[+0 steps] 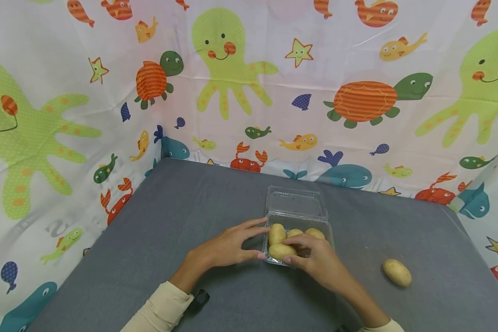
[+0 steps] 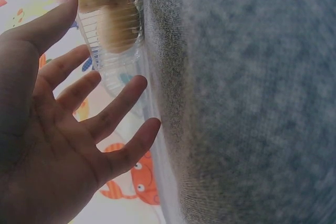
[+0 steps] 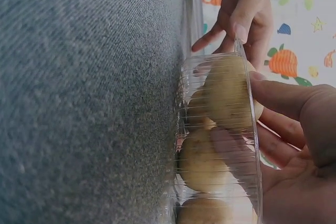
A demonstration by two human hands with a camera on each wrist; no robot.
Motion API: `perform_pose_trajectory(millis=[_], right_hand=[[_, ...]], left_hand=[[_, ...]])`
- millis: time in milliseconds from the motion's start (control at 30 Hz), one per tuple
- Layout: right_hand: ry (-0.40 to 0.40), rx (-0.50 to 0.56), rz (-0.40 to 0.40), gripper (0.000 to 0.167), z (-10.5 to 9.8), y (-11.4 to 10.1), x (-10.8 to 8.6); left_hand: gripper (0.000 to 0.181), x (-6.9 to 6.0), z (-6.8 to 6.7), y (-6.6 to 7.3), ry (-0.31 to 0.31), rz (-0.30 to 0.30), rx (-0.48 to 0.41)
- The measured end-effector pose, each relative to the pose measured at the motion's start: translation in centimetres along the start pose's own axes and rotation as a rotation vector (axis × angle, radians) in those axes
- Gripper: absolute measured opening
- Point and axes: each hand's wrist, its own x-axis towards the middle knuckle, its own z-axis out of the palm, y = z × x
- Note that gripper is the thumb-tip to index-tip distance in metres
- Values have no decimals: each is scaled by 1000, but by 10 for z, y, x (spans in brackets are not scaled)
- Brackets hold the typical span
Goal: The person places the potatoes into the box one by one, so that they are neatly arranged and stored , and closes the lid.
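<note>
- One oval, yellow-skinned potato point(image 1: 281, 252) sits in the clear plastic box point(image 1: 299, 222), pinched by the right hand point(image 1: 318, 261).
- The empty left hand point(image 1: 231, 245) spreads beside the box.

No word, label or number can be read for certain; only a pale grey mark point(image 1: 57, 227), shaped like a tilted letter S, shows on the left part of the printed cloth point(image 1: 108, 106).

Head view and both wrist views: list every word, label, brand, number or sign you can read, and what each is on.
"S": a faint grey mark shaped like this letter, on the printed curtain; anything beside it is unreadable.
No readable text on the clear container or the potatoes.
</note>
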Motion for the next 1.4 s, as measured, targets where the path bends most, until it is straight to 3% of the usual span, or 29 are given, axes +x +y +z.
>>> perform_pose_trajectory(millis=[500, 900, 1400], right_hand=[[-37, -10, 27, 33, -3, -1, -2], [-12, -26, 3, 32, -1, 0, -2], [35, 41, 2, 36, -8, 2, -6]], left_hand=[[72, 0, 0, 2, 1, 8, 6], [72, -1, 0, 2, 2, 8, -2], [72, -1, -1, 1, -1, 5, 1]])
